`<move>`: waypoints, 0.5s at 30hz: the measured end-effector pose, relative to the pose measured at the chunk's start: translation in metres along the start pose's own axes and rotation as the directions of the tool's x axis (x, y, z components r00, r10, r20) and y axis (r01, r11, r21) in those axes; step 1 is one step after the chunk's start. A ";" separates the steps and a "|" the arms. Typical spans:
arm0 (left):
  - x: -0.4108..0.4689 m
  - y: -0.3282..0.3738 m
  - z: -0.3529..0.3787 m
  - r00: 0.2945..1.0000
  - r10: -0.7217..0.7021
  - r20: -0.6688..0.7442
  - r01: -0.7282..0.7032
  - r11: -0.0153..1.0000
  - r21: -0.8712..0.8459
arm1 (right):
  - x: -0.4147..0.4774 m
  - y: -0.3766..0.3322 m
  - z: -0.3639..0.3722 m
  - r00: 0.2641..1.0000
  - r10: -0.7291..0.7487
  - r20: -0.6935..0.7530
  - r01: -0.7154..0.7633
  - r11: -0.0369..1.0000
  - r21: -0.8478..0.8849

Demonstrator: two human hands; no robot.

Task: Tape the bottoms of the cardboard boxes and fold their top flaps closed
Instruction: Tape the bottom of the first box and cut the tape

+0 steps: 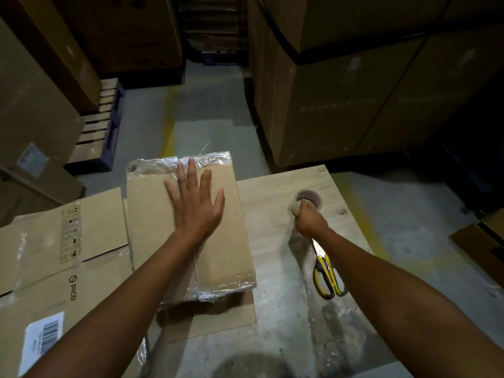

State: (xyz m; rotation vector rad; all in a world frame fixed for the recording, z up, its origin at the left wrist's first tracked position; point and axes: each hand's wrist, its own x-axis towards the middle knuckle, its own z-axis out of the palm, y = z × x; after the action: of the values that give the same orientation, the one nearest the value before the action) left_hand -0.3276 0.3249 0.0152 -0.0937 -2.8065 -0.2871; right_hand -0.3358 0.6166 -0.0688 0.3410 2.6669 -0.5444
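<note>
I have the left hand flat on the film-wrapped stack of flattened cardboard boxes, which lies at the left edge of the surface. Its fingers are straight and spread, gripping nothing, probably to steady the stack. The right hand curls round the tape roll, just beyond the yellow scissors, ready for taping.

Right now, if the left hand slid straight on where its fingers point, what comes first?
The left hand lies flat on the cardboard stack. Straight on, it would first meet the plastic wrap at the stack's far edge; beyond that only floor shows, though depth is unclear.
</note>
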 end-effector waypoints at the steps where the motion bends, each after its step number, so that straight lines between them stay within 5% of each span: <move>1: 0.002 0.000 0.000 1.000 -0.006 0.002 0.006 1.000 0.005 | 0.005 0.002 0.000 1.000 0.003 0.018 -0.003 1.000 0.010; 8: 0.010 0.000 -0.007 0.999 -0.042 0.011 0.041 0.997 0.064 | -0.009 0.008 0.015 0.998 0.049 -0.037 -0.053 0.992 -0.114; 11: 0.014 -0.007 -0.014 0.999 -0.025 0.027 0.022 0.992 0.122 | -0.024 -0.021 0.011 0.977 0.104 -0.187 -0.060 0.973 0.224; 15: 0.020 -0.028 -0.030 0.992 0.108 0.062 -0.113 0.988 0.101 | -0.054 -0.089 -0.007 0.920 0.058 -0.387 0.141 0.874 0.464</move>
State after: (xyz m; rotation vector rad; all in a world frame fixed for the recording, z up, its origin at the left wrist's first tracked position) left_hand -0.3401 0.2918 0.0438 -0.2360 -2.8527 -0.1132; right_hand -0.3176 0.5313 -0.0116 0.5875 2.8835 -1.2940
